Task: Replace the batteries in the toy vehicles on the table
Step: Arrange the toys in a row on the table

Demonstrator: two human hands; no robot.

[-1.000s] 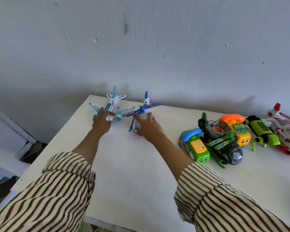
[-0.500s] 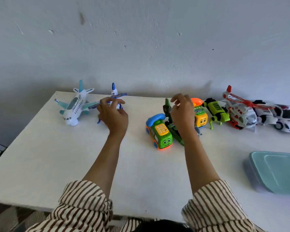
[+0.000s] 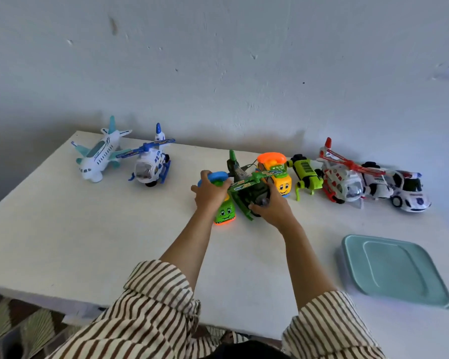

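Note:
Toy vehicles stand in a row along the back of the white table (image 3: 114,242). My left hand (image 3: 210,190) grips the green phone car (image 3: 224,215) with the blue handset, fingers curled over its top. My right hand (image 3: 270,207) grips the nose of the dark green helicopter (image 3: 246,189) beside it. Behind them is the yellow phone car (image 3: 279,177) with the orange handset. At the far left the white and teal airplane (image 3: 99,158) and the white and blue helicopter (image 3: 151,167) stand free of my hands.
To the right stand a lime green robot toy (image 3: 306,174), a red and white helicopter (image 3: 341,180) and a white police car (image 3: 405,191). A teal-lidded plastic box (image 3: 394,270) lies at the right front. The wall runs close behind the toys.
Both hands left the airplane and the blue helicopter at the left and moved right. They now grip the green phone car and the green helicopter. The view turned right.

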